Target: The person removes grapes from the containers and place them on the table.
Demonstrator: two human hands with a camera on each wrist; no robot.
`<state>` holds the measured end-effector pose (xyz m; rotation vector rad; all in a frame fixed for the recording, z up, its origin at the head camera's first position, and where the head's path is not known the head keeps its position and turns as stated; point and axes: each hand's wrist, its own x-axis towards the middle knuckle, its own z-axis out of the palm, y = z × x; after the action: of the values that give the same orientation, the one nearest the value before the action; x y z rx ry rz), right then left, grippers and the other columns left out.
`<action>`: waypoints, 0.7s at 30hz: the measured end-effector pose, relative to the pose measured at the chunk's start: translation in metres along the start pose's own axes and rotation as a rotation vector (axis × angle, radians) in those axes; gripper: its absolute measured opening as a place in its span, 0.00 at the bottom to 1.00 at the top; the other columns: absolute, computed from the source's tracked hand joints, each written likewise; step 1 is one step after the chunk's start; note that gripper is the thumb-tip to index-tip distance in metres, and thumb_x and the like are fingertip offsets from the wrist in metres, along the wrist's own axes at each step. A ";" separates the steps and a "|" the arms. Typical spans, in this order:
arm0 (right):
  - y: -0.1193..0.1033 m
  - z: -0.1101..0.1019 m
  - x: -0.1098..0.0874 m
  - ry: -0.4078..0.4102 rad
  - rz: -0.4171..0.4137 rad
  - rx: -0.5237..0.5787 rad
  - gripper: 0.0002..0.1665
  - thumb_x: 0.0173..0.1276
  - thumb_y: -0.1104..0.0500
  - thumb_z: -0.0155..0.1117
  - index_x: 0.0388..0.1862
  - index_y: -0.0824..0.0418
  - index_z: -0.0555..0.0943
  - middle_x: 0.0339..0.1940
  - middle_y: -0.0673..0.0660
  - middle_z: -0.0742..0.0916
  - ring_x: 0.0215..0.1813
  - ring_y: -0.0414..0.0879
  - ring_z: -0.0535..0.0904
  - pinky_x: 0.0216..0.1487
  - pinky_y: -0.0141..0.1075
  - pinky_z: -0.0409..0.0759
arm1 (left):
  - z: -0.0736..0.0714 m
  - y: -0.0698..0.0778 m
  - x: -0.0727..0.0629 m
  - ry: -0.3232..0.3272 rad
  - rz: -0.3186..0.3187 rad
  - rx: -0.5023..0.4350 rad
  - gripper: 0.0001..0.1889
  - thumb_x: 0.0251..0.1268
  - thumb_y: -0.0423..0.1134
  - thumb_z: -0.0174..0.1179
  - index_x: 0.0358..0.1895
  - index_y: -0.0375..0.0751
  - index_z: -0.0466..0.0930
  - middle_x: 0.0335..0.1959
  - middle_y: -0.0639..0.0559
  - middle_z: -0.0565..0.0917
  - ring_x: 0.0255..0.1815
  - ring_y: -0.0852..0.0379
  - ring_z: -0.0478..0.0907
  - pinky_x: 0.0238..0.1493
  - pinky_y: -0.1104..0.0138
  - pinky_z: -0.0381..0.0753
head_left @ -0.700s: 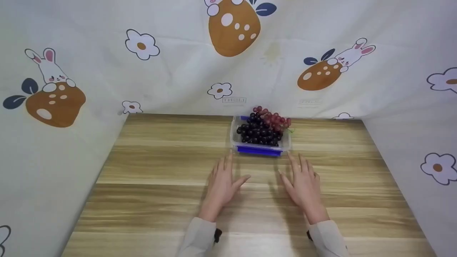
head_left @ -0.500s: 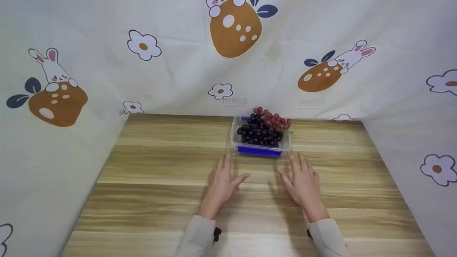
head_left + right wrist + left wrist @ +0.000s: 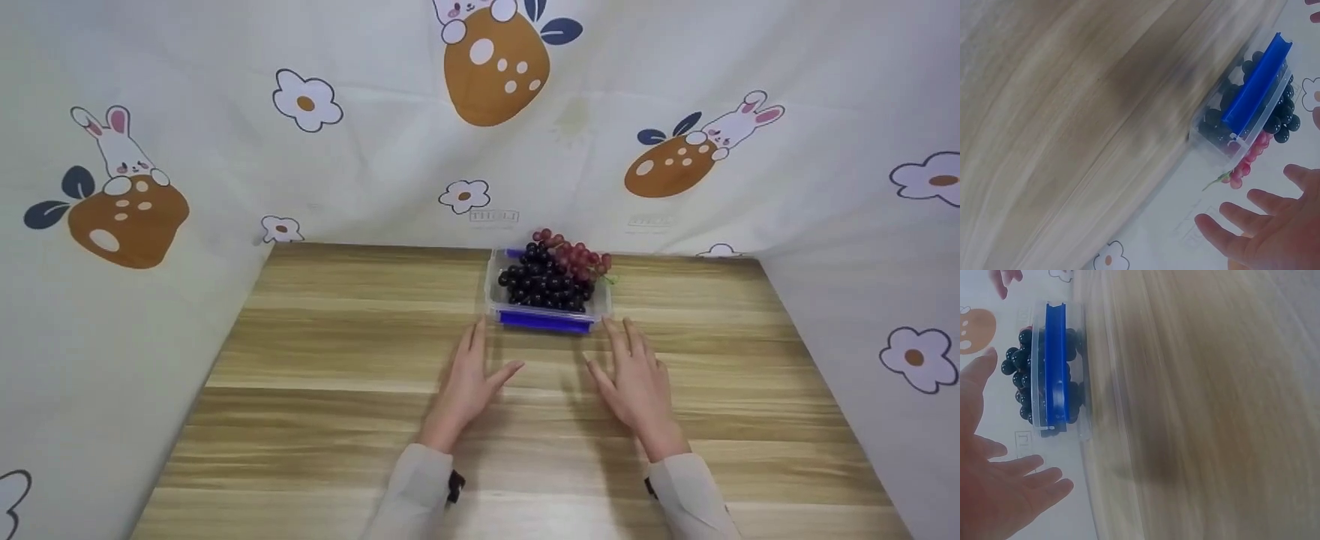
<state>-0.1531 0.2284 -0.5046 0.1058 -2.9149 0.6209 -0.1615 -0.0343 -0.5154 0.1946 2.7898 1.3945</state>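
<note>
Two kinds of grape show in the head view, both beyond the fingertips: dark grapes [image 3: 546,289] fill the clear container [image 3: 493,298], and red grapes [image 3: 577,260] lie over their far right side. The container stands on the counter [image 3: 337,360] just ahead of the fingertips of the left hand [image 3: 466,382] and right hand [image 3: 639,384], between the two, its blue clip [image 3: 545,322] facing them. Both hands' fingers are released, stretched out and holding nothing; whether any fingertip touches the container is hard to tell.

In the left wrist view, the left fingers and thumb are spread apart, with the container ahead of them. Dark grapes show through its wall and rise above the rim. A push by these fingers alone would probably twist the container or drive it towards the patterned cloth [image 3: 982,377] behind.

In the right wrist view, the right fingers are straight and loosely fanned. The red grapes and their green stem [image 3: 1216,181] reach past the rim on these fingers' side. That bunch looks the likeliest to slip off, should the container be tipped or a finger catch the stem.
</note>
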 end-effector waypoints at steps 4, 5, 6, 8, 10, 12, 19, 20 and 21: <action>0.002 -0.001 0.003 -0.005 0.003 0.001 0.42 0.79 0.45 0.64 0.85 0.57 0.63 0.83 0.72 0.64 0.79 0.74 0.65 0.67 0.75 0.70 | -0.001 -0.001 0.004 -0.008 0.009 -0.023 0.52 0.71 0.52 0.69 0.86 0.36 0.45 0.85 0.30 0.51 0.83 0.30 0.54 0.82 0.41 0.56; 0.002 -0.001 0.004 -0.006 0.003 0.001 0.43 0.79 0.44 0.63 0.85 0.57 0.62 0.83 0.72 0.64 0.79 0.74 0.64 0.67 0.75 0.70 | -0.001 -0.001 0.006 -0.006 0.015 -0.034 0.53 0.71 0.51 0.70 0.86 0.36 0.45 0.85 0.29 0.51 0.83 0.29 0.54 0.82 0.40 0.57; 0.002 -0.002 0.005 -0.006 0.003 0.002 0.43 0.79 0.44 0.62 0.85 0.57 0.62 0.83 0.72 0.64 0.79 0.74 0.64 0.68 0.75 0.70 | -0.001 -0.001 0.007 -0.004 0.021 -0.041 0.53 0.71 0.50 0.70 0.86 0.35 0.46 0.84 0.28 0.52 0.83 0.28 0.54 0.81 0.39 0.57; 0.003 -0.003 0.007 -0.007 0.000 0.002 0.43 0.80 0.42 0.61 0.85 0.56 0.62 0.83 0.71 0.64 0.79 0.74 0.64 0.69 0.75 0.69 | 0.002 -0.006 0.012 0.006 0.041 -0.046 0.52 0.71 0.52 0.69 0.86 0.36 0.45 0.83 0.26 0.53 0.82 0.27 0.55 0.81 0.38 0.58; 0.003 -0.003 0.008 -0.004 -0.007 0.001 0.42 0.80 0.42 0.61 0.85 0.56 0.62 0.83 0.71 0.65 0.79 0.74 0.64 0.70 0.75 0.67 | 0.006 -0.010 0.016 0.023 0.064 -0.037 0.52 0.72 0.54 0.68 0.86 0.35 0.46 0.82 0.23 0.55 0.81 0.24 0.56 0.80 0.37 0.58; 0.003 -0.004 0.010 0.004 -0.018 -0.003 0.42 0.80 0.41 0.61 0.85 0.57 0.62 0.82 0.72 0.66 0.79 0.74 0.64 0.71 0.75 0.67 | 0.005 -0.009 0.019 0.028 0.069 -0.012 0.52 0.72 0.55 0.68 0.86 0.35 0.47 0.81 0.23 0.56 0.80 0.24 0.57 0.80 0.36 0.57; 0.003 -0.005 0.014 0.015 -0.039 -0.012 0.41 0.81 0.41 0.60 0.84 0.57 0.63 0.81 0.72 0.67 0.79 0.73 0.65 0.72 0.74 0.66 | -0.004 -0.002 0.024 -0.003 0.040 0.209 0.49 0.72 0.56 0.67 0.86 0.40 0.52 0.82 0.29 0.60 0.80 0.28 0.61 0.81 0.38 0.59; 0.003 -0.005 0.015 0.016 -0.040 -0.013 0.41 0.81 0.42 0.60 0.84 0.57 0.64 0.81 0.72 0.67 0.78 0.73 0.65 0.71 0.74 0.67 | -0.004 -0.003 0.025 -0.002 0.044 0.246 0.49 0.72 0.58 0.67 0.85 0.41 0.53 0.82 0.30 0.61 0.80 0.30 0.62 0.80 0.38 0.61; 0.003 -0.005 0.015 0.015 -0.041 -0.014 0.41 0.81 0.42 0.61 0.84 0.57 0.64 0.81 0.72 0.68 0.78 0.73 0.65 0.71 0.74 0.67 | -0.005 -0.003 0.026 -0.002 0.050 0.271 0.48 0.72 0.59 0.66 0.85 0.41 0.54 0.82 0.30 0.61 0.80 0.31 0.62 0.80 0.39 0.62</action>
<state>-0.1676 0.2329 -0.4989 0.1576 -2.8949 0.5919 -0.1883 -0.0369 -0.5143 0.2706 2.9826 1.0171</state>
